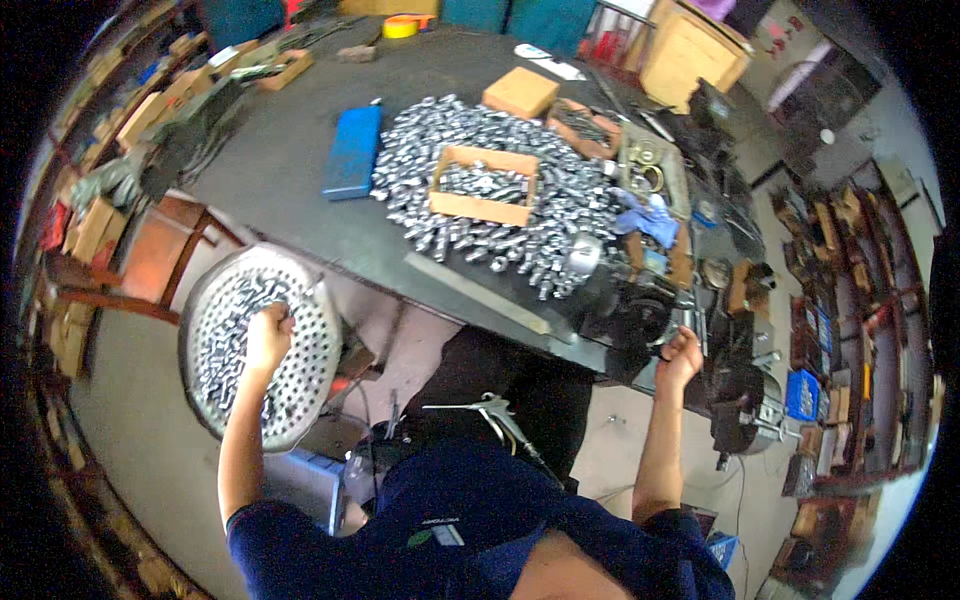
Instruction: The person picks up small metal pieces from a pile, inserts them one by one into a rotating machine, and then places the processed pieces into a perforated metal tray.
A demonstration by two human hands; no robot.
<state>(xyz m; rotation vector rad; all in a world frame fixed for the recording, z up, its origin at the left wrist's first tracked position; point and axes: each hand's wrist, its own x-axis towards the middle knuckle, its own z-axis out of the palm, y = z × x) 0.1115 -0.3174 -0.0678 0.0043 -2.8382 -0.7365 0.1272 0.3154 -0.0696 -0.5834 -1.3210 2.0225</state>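
A dark worktable [300,170] was spread across the upper middle of the frame, with a heap of small shiny metal parts [560,200] piled on it around an open cardboard box [484,186]. A blue case [352,152] was laid just left of the heap. At the middle left, a round perforated metal basket [300,400] holding more parts was seen, and the left hand [268,338] was clenched into a fist over them. At the middle right, the right hand [681,356] was closed on a dark machine handle [662,352] by the table's edge
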